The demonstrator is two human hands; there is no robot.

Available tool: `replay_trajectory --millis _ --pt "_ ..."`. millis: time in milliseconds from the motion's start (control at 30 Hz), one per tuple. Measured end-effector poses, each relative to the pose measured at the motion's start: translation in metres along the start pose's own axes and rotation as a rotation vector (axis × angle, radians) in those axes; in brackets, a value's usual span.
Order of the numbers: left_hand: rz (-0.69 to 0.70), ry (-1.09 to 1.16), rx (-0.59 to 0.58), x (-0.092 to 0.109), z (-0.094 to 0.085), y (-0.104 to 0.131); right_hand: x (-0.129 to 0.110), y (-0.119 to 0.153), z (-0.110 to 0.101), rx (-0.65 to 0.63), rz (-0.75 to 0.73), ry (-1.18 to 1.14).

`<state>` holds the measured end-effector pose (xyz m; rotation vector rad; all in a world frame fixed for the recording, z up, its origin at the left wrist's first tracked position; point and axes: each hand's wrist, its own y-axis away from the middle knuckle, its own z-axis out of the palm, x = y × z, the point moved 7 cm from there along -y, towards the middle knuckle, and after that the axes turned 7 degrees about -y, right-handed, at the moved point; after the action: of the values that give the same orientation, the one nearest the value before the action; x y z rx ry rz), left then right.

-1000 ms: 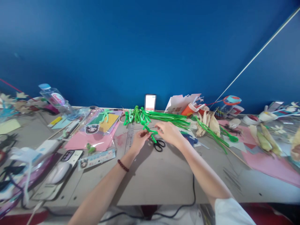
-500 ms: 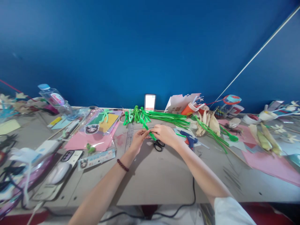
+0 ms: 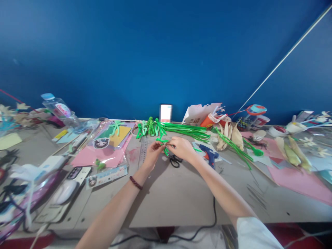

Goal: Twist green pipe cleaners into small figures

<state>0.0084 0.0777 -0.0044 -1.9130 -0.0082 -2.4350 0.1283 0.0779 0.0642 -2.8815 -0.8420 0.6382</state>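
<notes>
I have both hands in front of me, brought together over the surface point(image 3: 160, 200). My left hand point(image 3: 153, 153) pinches the fuzzy green piece point(image 3: 162, 140) between thumb and fingers, and my right hand point(image 3: 181, 148) pinches it from the other side, fingertips close to the left ones. The piece sits between the two hands, one part showing above the fingertips and another poking out below; my fingers hide its middle.

Just below the right hand I see black-handled scissors point(image 3: 176, 163), lying flat. A clear ruler point(image 3: 143, 152) lies just left of the left hand. Beyond the hands, a cluster of fuzzy green figures point(image 3: 151, 127) stands near the blue wall point(image 3: 166, 62), and a bundle of green stems point(image 3: 192, 132) stretches off to their right. A phone point(image 3: 166, 113) stands upright behind them, its screen blurred out for me.

To the right of the right hand I have a blue glue gun point(image 3: 212, 155), with more green stems point(image 3: 233, 147) and pale husks point(image 3: 236, 138) farther out. An orange cup point(image 3: 208, 121) tilts beyond that hand. Left of the left hand lie pink sheets point(image 3: 88, 156) and a plastic packet point(image 3: 120, 162), with a clear bottle point(image 3: 60, 108) leaning farther back.
</notes>
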Motion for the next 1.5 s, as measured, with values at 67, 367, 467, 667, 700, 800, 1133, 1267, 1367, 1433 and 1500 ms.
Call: replay_trajectory --millis 67,367,467,667,700,800,1133,1267,1367,1433,1500 --pt "0.011 0.016 0.024 0.000 -0.002 0.000 0.003 -0.001 0.001 0.002 0.020 -0.019" --pt "-0.069 0.114 0.037 -0.006 -0.006 -0.002 0.012 -0.005 0.003 0.106 0.003 -0.216" --pt "-0.060 0.093 0.020 -0.003 -0.003 -0.001 0.013 -0.006 0.003 0.141 -0.016 -0.310" --pt "-0.020 0.043 0.041 -0.001 -0.004 0.000 0.014 -0.006 0.003 0.171 -0.004 -0.341" --pt "-0.028 0.040 0.044 -0.002 -0.004 0.000 0.015 -0.006 0.004 0.176 0.003 -0.344" --pt "-0.044 0.035 0.077 -0.003 -0.006 0.001 0.018 -0.006 0.007 0.217 0.036 -0.350" --pt "-0.011 0.037 0.072 -0.005 -0.009 -0.003 0.026 -0.005 0.012 0.359 0.109 -0.547" --pt "0.048 0.003 0.046 0.000 -0.009 -0.004 0.024 -0.005 0.017 0.329 0.060 -0.753" --pt "0.059 -0.008 0.026 0.003 -0.007 -0.004 0.020 -0.008 0.023 0.254 -0.004 -0.833" --pt "0.065 -0.018 0.027 0.003 -0.006 -0.003 0.021 -0.009 0.025 0.235 -0.014 -0.857" --pt "0.071 -0.036 0.047 0.004 -0.006 -0.003 0.022 -0.010 0.025 0.242 -0.022 -0.876"
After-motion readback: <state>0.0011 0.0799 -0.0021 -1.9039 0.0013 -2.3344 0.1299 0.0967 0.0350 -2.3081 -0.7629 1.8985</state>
